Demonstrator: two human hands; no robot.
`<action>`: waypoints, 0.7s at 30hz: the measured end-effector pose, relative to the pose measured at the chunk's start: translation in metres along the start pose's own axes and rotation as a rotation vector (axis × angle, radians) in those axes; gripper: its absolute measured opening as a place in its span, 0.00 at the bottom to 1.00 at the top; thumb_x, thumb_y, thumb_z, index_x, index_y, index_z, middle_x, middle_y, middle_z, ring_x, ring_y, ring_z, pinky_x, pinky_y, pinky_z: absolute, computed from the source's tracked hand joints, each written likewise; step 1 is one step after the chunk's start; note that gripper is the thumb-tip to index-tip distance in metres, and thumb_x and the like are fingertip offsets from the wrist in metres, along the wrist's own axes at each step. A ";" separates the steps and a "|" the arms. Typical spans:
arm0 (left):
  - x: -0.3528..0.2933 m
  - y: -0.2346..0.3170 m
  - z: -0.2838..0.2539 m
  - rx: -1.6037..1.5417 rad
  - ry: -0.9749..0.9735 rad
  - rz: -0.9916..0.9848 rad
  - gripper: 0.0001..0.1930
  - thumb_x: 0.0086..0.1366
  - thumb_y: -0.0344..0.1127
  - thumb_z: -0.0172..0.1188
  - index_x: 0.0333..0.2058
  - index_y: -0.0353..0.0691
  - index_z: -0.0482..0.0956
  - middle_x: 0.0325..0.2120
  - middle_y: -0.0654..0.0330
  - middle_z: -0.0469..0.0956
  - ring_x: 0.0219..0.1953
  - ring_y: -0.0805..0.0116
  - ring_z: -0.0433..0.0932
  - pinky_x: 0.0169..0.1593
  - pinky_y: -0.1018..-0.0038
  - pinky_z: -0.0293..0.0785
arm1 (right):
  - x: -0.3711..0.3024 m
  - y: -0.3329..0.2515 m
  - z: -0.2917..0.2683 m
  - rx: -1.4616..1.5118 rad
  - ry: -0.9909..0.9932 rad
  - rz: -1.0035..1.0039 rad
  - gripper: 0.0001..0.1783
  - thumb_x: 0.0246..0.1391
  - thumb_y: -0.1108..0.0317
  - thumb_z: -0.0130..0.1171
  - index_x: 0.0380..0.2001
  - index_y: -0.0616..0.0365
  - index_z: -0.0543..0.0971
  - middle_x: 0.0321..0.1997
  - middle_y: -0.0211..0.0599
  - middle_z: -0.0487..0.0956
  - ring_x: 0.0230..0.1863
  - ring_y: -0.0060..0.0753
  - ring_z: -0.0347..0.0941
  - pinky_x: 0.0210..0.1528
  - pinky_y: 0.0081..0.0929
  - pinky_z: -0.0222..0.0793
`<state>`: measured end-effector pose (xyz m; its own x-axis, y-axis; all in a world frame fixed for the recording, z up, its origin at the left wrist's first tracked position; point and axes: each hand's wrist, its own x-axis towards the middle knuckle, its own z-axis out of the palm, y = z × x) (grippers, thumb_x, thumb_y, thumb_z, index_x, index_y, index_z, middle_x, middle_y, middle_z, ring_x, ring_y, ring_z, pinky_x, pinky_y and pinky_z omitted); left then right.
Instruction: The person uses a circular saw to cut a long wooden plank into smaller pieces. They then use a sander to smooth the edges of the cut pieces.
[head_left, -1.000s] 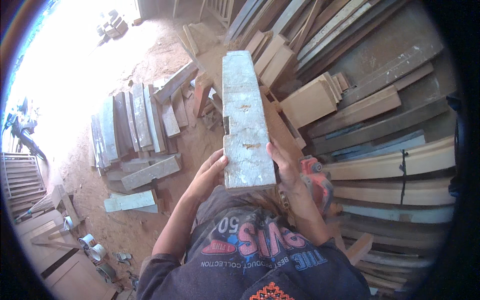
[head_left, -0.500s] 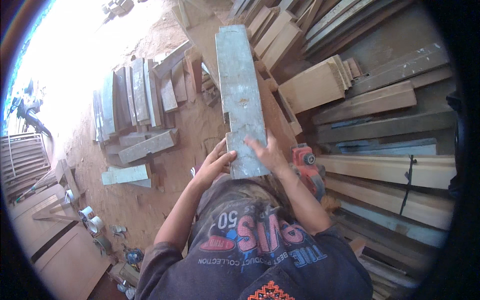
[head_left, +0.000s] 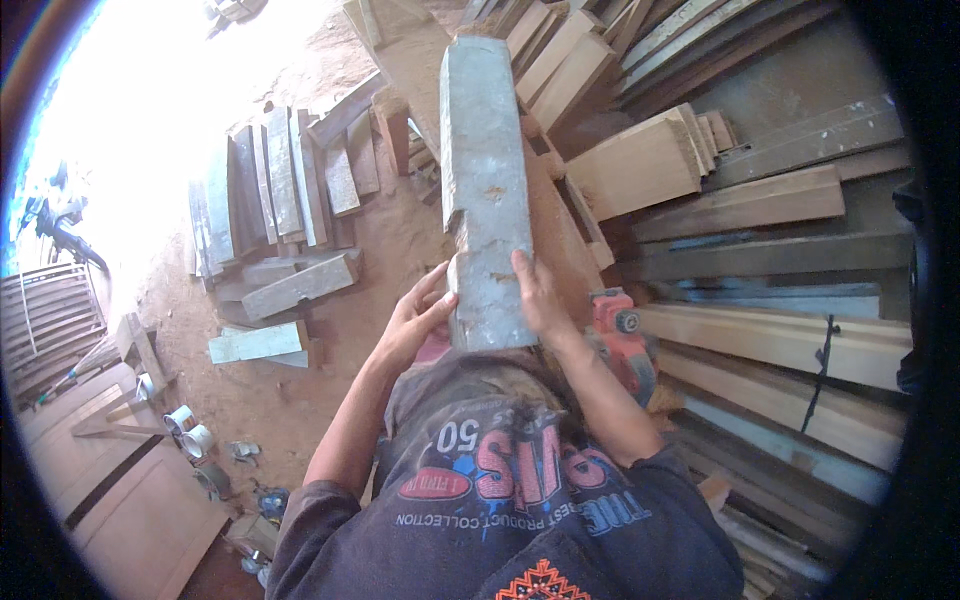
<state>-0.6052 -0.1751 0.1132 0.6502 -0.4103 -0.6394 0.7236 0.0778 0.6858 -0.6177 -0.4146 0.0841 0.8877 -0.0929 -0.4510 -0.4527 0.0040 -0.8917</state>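
Note:
A pale blue-grey painted wooden board (head_left: 488, 150), notched on its left edge, stretches away from my lap over the wooden bench (head_left: 556, 215). My left hand (head_left: 415, 315) grips its left edge near the close end, thumb on the edge and fingers partly behind it. On the opposite edge, my right hand (head_left: 540, 295) holds the board with the thumb on top; its other fingers are mostly hidden. Just right of my right forearm sits a red power tool (head_left: 618, 325), partly covered by the arm.
Painted and bare offcuts (head_left: 275, 185) lie on the dirt floor at the left. Stacked planks (head_left: 760, 330) fill the right side, with sawn blocks (head_left: 640, 165) beyond the red tool. White cups (head_left: 190, 430) and wooden panels (head_left: 150, 510) stand at the lower left.
The board has tilted, so more of its left side face shows. My right thumb has moved from the board's top face to its right edge, and my left hand has shifted slightly.

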 end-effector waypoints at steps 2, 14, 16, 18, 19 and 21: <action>0.001 0.012 -0.014 -0.019 -0.048 0.010 0.42 0.76 0.42 0.69 0.80 0.38 0.58 0.58 0.47 0.83 0.54 0.65 0.84 0.52 0.69 0.83 | 0.005 -0.002 0.006 0.118 0.016 0.065 0.41 0.79 0.38 0.46 0.64 0.72 0.78 0.62 0.59 0.83 0.65 0.56 0.78 0.68 0.45 0.70; 0.016 0.068 -0.040 0.526 -0.248 0.222 0.40 0.68 0.37 0.76 0.74 0.36 0.69 0.45 0.45 0.90 0.43 0.66 0.90 0.48 0.67 0.86 | -0.001 -0.005 0.049 -0.380 0.396 -0.162 0.35 0.83 0.47 0.39 0.73 0.67 0.70 0.71 0.57 0.77 0.72 0.51 0.73 0.74 0.43 0.64; 0.014 0.076 -0.038 0.759 -0.356 0.149 0.38 0.66 0.44 0.78 0.71 0.41 0.75 0.42 0.50 0.91 0.39 0.67 0.90 0.48 0.67 0.86 | -0.020 -0.028 0.044 -0.252 0.342 -0.016 0.33 0.83 0.49 0.41 0.72 0.67 0.71 0.70 0.56 0.77 0.71 0.49 0.73 0.74 0.42 0.64; 0.016 0.084 -0.038 0.769 -0.416 0.172 0.36 0.67 0.45 0.77 0.71 0.42 0.76 0.41 0.48 0.91 0.37 0.63 0.91 0.47 0.66 0.86 | -0.027 -0.048 0.047 -0.157 0.366 0.040 0.34 0.80 0.49 0.52 0.73 0.68 0.69 0.68 0.53 0.79 0.70 0.44 0.75 0.71 0.40 0.67; 0.016 0.086 -0.039 0.769 -0.458 0.184 0.36 0.67 0.46 0.76 0.70 0.42 0.77 0.40 0.48 0.91 0.36 0.61 0.91 0.47 0.66 0.86 | -0.029 -0.055 0.051 -0.212 0.376 0.072 0.38 0.77 0.48 0.56 0.74 0.69 0.67 0.68 0.54 0.79 0.69 0.45 0.75 0.71 0.39 0.68; 0.024 0.085 -0.042 0.804 -0.524 0.198 0.32 0.68 0.45 0.75 0.69 0.44 0.79 0.43 0.48 0.91 0.39 0.63 0.91 0.48 0.66 0.86 | -0.029 -0.065 0.058 -0.324 0.387 0.131 0.45 0.71 0.45 0.64 0.75 0.70 0.64 0.67 0.55 0.79 0.69 0.45 0.76 0.70 0.37 0.70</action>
<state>-0.5188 -0.1402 0.1415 0.4167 -0.8232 -0.3856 0.1128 -0.3741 0.9205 -0.6092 -0.3549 0.1530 0.7532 -0.4740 -0.4561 -0.6152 -0.2620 -0.7436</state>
